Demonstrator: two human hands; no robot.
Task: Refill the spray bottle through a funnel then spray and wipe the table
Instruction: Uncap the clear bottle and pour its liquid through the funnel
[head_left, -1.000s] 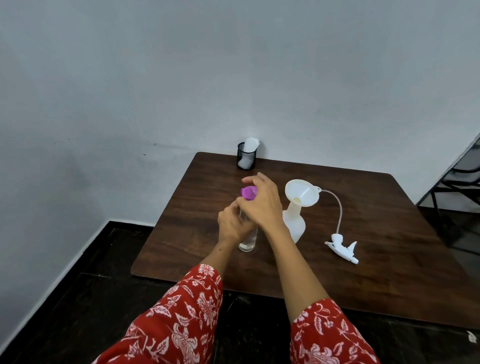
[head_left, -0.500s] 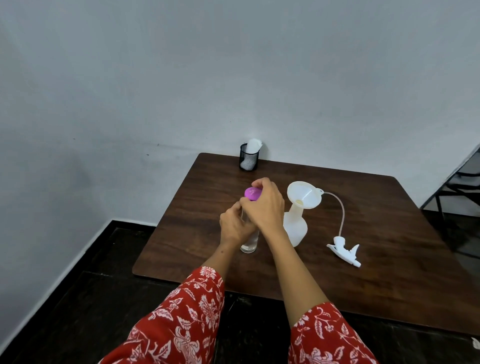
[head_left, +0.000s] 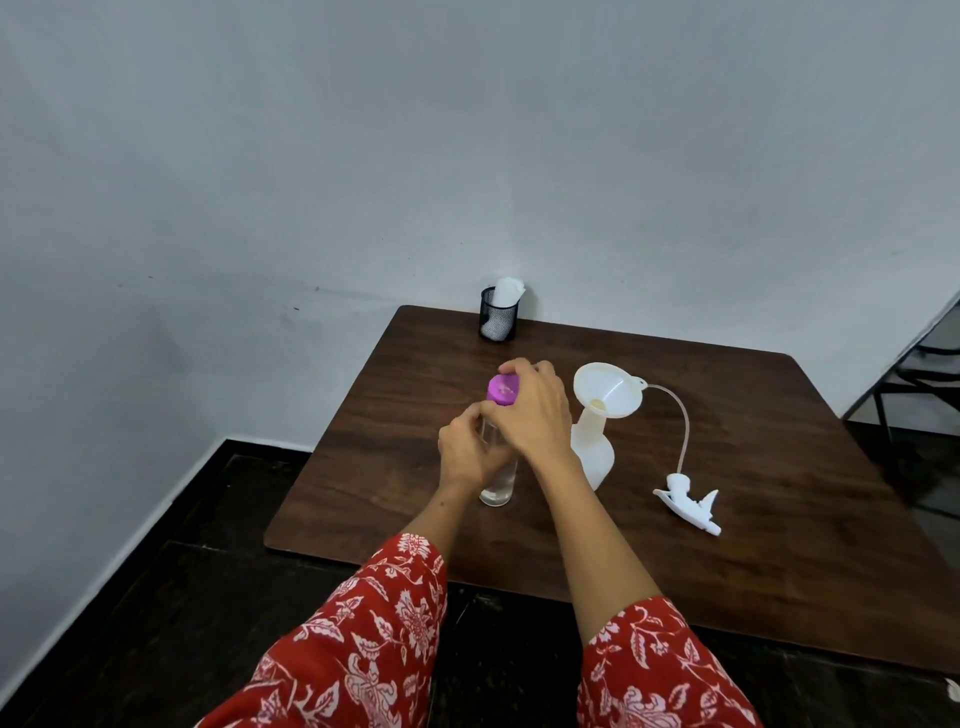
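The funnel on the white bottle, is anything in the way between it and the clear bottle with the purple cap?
Nothing stands between the clear bottle and the funnel beside it; only the right hand, gripping the purple cap, crosses there. That cap covers the mouth.

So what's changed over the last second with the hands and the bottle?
Little: the right hand still grips the purple cap, its fingers shifted slightly round it. The left hand keeps holding the clear bottle. Funnel, spray bottle and trigger head haven't moved.
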